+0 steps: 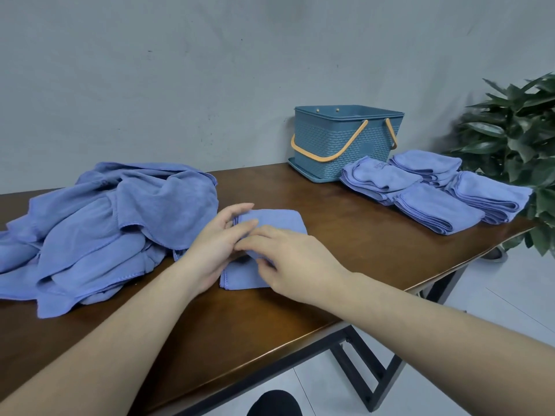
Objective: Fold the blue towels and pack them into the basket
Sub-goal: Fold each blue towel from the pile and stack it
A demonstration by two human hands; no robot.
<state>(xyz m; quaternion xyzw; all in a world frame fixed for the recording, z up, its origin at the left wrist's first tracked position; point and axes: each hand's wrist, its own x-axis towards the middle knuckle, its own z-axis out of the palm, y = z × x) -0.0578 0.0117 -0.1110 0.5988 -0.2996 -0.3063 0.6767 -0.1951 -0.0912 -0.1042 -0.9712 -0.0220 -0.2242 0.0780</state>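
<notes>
At counter (345,235) centre, my left hand (216,247) & right hand (288,262) pinched the half-folded towel (276,220), fingers curled on its edge. Soft, light, floppy imo; best gripped at corners. Basket (336,145) sat well apart, rear right.

Both hands (255,250) pinching folded towel (279,219) on table (360,244), basket (339,142) behind.
</notes>
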